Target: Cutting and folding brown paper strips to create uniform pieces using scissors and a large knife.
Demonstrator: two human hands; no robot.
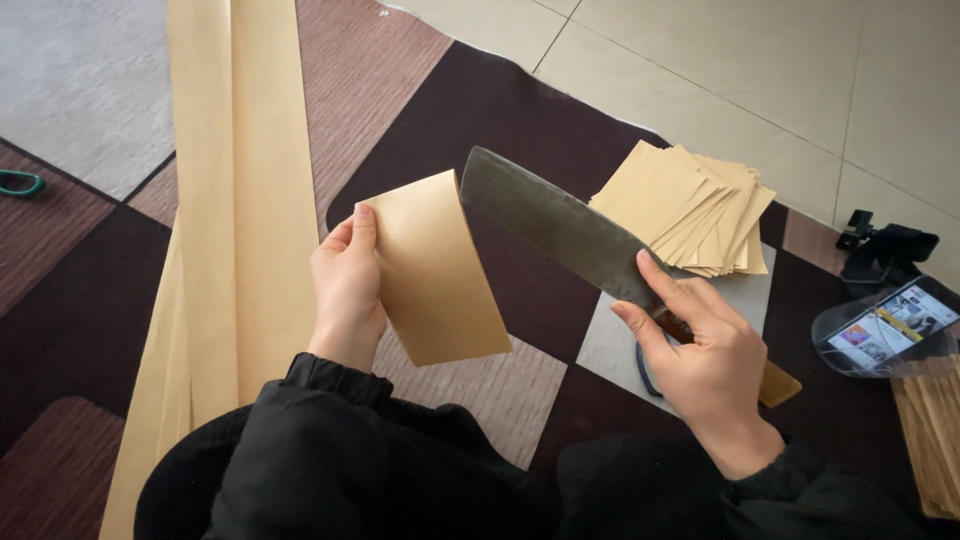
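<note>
Gripping a tan paper sheet in the left hand, right hand clasping a cleaver by its handle, blade angled up-left

Matt tan paper sheet, dull metal cleaver

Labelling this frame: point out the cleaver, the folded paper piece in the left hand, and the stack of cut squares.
cleaver (545, 222), head view, middle of the blade
folded paper piece (435, 270), head view, centre of its face
stack of cut squares (680, 205), head view, top sheet
</note>
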